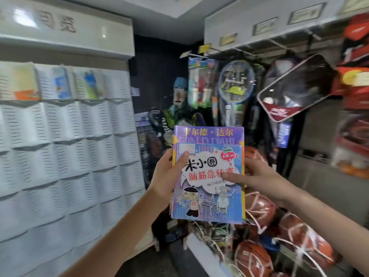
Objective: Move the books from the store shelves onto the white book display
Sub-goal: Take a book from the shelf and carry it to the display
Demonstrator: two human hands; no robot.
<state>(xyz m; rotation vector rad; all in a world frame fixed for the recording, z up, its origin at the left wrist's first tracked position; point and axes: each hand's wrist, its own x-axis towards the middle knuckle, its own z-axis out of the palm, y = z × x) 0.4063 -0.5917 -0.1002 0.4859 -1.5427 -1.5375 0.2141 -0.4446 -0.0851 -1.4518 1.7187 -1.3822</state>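
— White book display (65,136) lies up and leftward of the grip; which hand is nearer?
— Left hand (167,176), pinching the upright books (208,176) by their left edge; right hand (257,174) grips the right.

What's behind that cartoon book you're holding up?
A second book, purple and titled Roald Dahl, peeks out above the cartoon book. Everything below its title band is covered, so more books could be hidden.

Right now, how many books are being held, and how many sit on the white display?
Held books: 2 covers showing
Display books: 3
Total: 5
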